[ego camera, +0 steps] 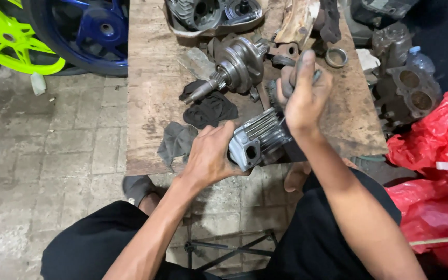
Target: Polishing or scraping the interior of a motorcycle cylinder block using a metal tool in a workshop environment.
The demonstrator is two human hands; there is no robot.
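Note:
My left hand [211, 150] grips a finned metal engine cylinder [259, 139] at the near edge of a wooden board [151, 78]. My right hand [303, 93] is closed above the cylinder around a small dark metal part [316, 77] that is mostly hidden by the fingers. A crankshaft [234, 67] lies on the board just beyond both hands. Dark rags [206, 109] lie to the left of the cylinder.
An engine case [211, 13] and a metal ring [336, 57] sit at the board's far side. More engine parts [405, 88] lie to the right, beside red plastic bags [436, 171]. A blue wheel [86, 31] and a green wheel [11, 36] rest on the paved floor at left.

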